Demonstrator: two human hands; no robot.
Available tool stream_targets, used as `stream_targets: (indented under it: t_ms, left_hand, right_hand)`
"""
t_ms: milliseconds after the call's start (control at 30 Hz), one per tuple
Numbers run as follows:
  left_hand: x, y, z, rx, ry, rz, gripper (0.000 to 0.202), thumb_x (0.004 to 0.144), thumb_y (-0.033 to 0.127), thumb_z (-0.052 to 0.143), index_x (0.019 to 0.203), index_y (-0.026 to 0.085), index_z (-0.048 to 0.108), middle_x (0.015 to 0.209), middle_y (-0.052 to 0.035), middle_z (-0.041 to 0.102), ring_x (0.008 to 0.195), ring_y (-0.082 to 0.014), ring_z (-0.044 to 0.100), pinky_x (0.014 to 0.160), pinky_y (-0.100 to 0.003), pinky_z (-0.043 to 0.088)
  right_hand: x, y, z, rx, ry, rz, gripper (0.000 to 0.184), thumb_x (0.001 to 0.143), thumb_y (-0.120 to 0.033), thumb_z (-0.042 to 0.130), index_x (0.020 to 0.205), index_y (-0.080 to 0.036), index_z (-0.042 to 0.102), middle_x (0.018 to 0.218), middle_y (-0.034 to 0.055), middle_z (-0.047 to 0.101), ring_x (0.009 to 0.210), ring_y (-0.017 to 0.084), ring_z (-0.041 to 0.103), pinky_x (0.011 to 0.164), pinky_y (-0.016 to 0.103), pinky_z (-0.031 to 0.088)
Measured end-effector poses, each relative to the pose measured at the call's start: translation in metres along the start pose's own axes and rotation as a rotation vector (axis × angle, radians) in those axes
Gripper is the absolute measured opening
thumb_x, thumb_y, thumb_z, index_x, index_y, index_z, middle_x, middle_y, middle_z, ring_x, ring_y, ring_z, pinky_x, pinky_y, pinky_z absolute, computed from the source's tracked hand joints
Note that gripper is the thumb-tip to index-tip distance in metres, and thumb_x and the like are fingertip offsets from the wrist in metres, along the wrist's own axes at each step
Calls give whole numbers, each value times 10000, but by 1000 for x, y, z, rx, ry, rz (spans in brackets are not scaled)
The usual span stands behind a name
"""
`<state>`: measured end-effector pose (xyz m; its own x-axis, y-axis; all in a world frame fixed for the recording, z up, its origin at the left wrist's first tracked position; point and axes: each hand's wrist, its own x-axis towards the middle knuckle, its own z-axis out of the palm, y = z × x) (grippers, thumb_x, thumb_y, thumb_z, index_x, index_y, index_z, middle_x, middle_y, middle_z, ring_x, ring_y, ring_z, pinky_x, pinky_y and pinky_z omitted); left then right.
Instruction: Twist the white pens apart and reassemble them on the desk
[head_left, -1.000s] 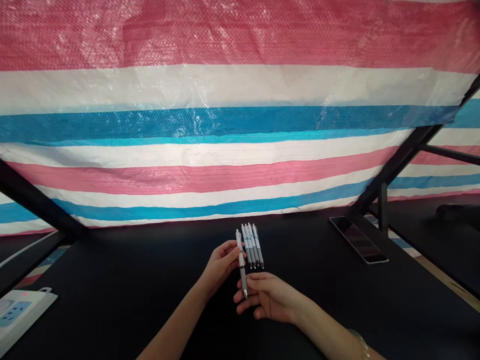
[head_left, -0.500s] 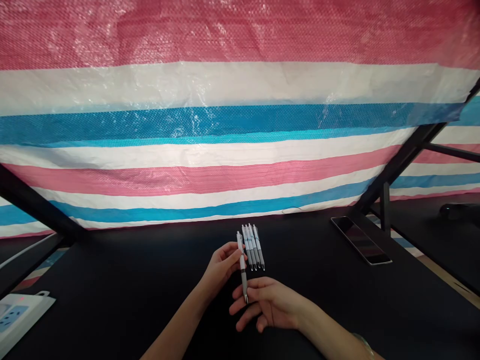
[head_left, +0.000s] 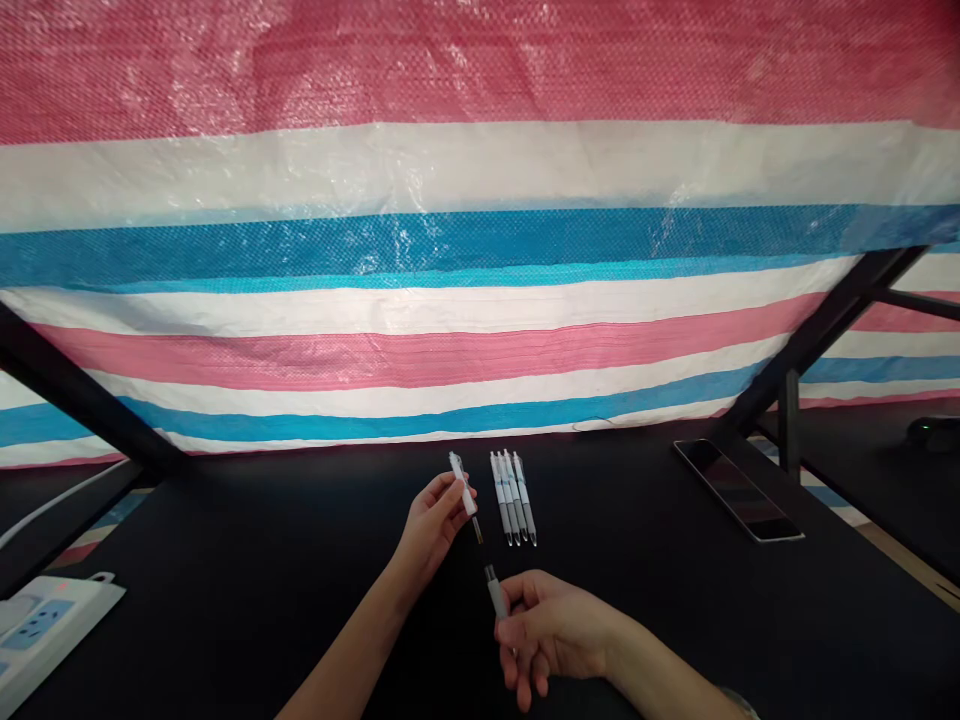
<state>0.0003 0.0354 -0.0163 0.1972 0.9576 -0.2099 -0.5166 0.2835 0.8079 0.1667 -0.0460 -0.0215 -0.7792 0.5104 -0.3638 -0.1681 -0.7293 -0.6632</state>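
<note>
My left hand (head_left: pixel 433 517) pinches the white upper barrel (head_left: pixel 462 482) of a pen that has come apart. From that barrel a thin dark refill (head_left: pixel 478 530) sticks out toward my right hand. My right hand (head_left: pixel 549 632) holds the grey grip section (head_left: pixel 496 592) between thumb and fingers. The two halves are a short way apart above the black table (head_left: pixel 247 590). Three whole white and grey pens (head_left: pixel 514 496) lie side by side on the table just right of my left hand.
A dark phone (head_left: pixel 738 490) lies on the table at the right. A white power strip box (head_left: pixel 46 628) sits at the left edge. A striped red, white and blue tarp (head_left: pixel 465 250) hangs behind the table, crossed by black frame bars (head_left: pixel 817 330).
The pen was whole between both hands. Now it is pulled into two parts, the left hand moving the barrel up and left, the right hand drawing the grip down.
</note>
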Motion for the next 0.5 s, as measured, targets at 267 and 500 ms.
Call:
stream_targets:
  t_ms: [267,500]
  left_hand:
    - [2,2,-1,11,-7,-18,260,665,278,759,855,138,650,706,-26,672,615,-90,616,599,-165,484]
    - [-8,1,5,73,-169,-57,202,687,261,740,802,139,628,677,-25,652,576,-92,594,572,-184,479]
  right_hand:
    - [1,1,-2,-2,-1,6,308,667,-289,722,760,-139,469,624,44,662,521,156,652,392,148,452]
    - [2,2,-4,10,61,-17,309,667,-296,710,781,-142,468,612,34,651,494,134,629,401,152,421]
